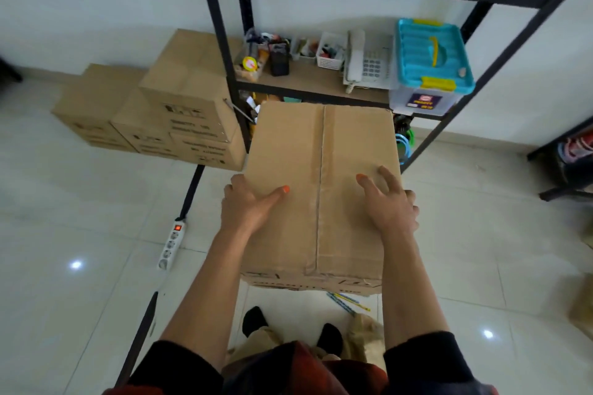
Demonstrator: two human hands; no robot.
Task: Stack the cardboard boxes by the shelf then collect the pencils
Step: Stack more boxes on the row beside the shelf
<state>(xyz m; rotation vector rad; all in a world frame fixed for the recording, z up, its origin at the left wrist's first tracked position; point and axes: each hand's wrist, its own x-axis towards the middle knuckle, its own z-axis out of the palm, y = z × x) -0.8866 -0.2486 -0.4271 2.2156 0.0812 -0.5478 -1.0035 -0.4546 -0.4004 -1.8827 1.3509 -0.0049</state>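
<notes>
A large brown cardboard box (321, 170) with a taped centre seam fills the middle of the view, in front of the black shelf (224, 51). My left hand (248, 205) grips its left edge, thumb across the top and fingers down the side. My right hand (390, 202) lies on the top near the right edge, fingers partly wrapped over that edge. Several more cardboard boxes (179, 99) stand stacked on the floor left of the shelf. A few blue and yellow pencils (348, 301) lie on the floor tiles under the box's near edge.
A white power strip (171, 245) with a black cable lies on the tiles at the left. The shelf holds a turquoise-lidded storage bin (430, 64), a white telephone (365, 61) and small baskets. My feet (256, 321) are below the box. Dark furniture stands at far right.
</notes>
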